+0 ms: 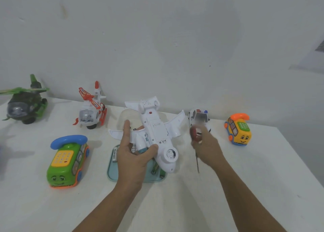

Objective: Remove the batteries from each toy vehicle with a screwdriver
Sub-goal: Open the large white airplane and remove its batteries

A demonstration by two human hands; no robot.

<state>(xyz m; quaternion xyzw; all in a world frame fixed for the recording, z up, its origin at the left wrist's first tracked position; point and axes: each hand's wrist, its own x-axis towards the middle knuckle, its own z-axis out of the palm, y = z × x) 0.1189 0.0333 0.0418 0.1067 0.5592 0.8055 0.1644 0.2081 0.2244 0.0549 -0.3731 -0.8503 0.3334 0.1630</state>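
Note:
My left hand [133, 154] grips a white toy airplane [154, 128] by its body, belly up, above a teal tray [112, 172]. Its battery cover [158, 128] on the underside looks closed. My right hand [208, 147] holds a screwdriver [197, 144] with a red handle, its thin shaft pointing down toward the table; the tool is blurred. The screwdriver is to the right of the airplane and apart from it. Loose batteries [114, 153] lie in the tray, partly hidden by my left hand.
On the white table [245, 188] stand a green phone bus [68, 161], a green helicopter [24, 105], a red-and-white helicopter [92, 111], a white police car [199, 118] and a yellow phone bus [238, 130]. A clear container [126, 116] sits behind the airplane. A wall backs the table.

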